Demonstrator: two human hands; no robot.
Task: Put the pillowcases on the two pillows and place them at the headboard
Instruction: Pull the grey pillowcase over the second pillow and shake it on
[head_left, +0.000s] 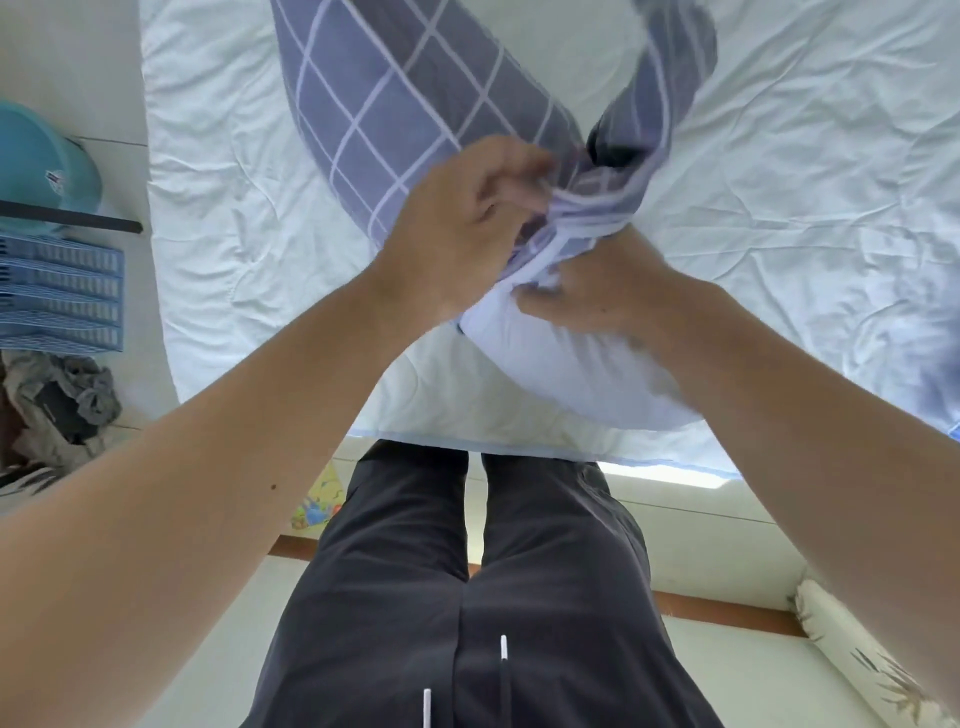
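A white pillow (561, 364) lies at the near edge of the bed. Its far end is pushed into a blue-grey checked pillowcase (395, 104) that stretches away across the white sheet. My left hand (467, 234) grips the bunched rim of the pillowcase from above. On the pillow's end, just below the bunched cloth, lies my right hand (597, 296) with fingers curled into the fabric at the opening. A second loop of the case (670, 104) rises to the right. Only one pillow is in view.
The bed (779, 156) with its wrinkled white sheet fills the upper frame. On the floor at the left stand a teal bucket (36, 161), a blue plastic rack (62, 296) and a grey bag (57, 405). My dark trousers (467, 597) are below the bed edge.
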